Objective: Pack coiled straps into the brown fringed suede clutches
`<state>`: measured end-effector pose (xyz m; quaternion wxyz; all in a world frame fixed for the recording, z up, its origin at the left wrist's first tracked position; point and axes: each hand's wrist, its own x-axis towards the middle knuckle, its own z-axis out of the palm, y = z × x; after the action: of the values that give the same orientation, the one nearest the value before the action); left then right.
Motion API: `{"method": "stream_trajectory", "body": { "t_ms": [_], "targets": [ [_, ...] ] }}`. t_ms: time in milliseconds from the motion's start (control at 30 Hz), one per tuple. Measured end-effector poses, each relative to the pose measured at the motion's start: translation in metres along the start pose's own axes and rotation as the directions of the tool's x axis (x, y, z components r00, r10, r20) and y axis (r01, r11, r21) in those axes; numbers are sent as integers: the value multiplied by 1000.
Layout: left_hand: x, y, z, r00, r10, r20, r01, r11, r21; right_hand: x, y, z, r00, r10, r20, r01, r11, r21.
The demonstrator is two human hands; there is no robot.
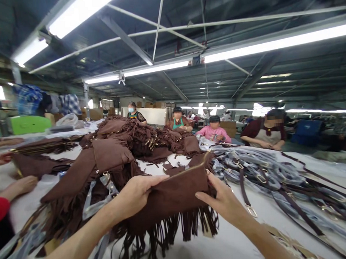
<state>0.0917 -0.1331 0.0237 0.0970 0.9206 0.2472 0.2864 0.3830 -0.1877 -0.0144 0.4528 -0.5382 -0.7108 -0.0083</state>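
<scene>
Both hands grip one brown suede fringed bag [176, 195]: the left hand [136, 195] pinches its left top corner, thumb on top, and the right hand [223, 202] clamps the right edge, fingers curled behind. The bag is held just above the white worktable [225, 246], in front of the pile of brown fringed bags [116, 148]. Its long axis runs left to right, rising toward the right; the gold-edged opening points up and away, the fringe hangs toward the person. Judgement: keep even tension at both corners so the panel stays flat and the fringe clears the grey-wrapped straps [262, 171].
</scene>
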Motion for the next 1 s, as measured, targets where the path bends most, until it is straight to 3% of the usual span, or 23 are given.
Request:
{"method": "stream_trajectory", "body": {
  "t_ms": [133,167,233,333,400,467,567,667,733,867,1000],
  "targets": [
    [0,2,14,990,117,-74,-94,961,260,-5,20,10,961,-239,-141,224,968,-110],
    [-5,2,22,993,111,-47,-93,953,288,-10,32,14,944,-299,-143,277,948,-156],
    [-20,-2,44,999,27,40,-38,948,315,-26,66,25,919,-394,-33,372,890,-263],
    [-53,-16,73,959,-181,220,105,942,318,-60,130,40,878,-401,260,477,762,-437],
    [-75,-27,78,916,-280,287,209,945,252,-80,163,42,895,-318,313,442,730,-521],
    [-92,-39,71,899,-352,261,325,935,142,-91,173,37,937,-246,248,346,754,-559],
    [-106,-50,53,879,-440,184,435,898,67,-89,143,29,975,-151,162,213,838,-502],
    [-111,-49,47,883,-434,178,426,901,83,-82,76,37,980,-129,149,181,889,-422],
    [-112,-45,54,903,-380,198,372,925,80,-83,29,56,959,-161,233,243,890,-387],
    [-110,-42,79,889,-383,252,353,922,158,-91,-46,110,809,-198,553,397,878,-267],
    [-110,-51,97,895,-381,232,341,920,194,-81,-87,154,597,-239,765,513,848,-135]
  ]
}}
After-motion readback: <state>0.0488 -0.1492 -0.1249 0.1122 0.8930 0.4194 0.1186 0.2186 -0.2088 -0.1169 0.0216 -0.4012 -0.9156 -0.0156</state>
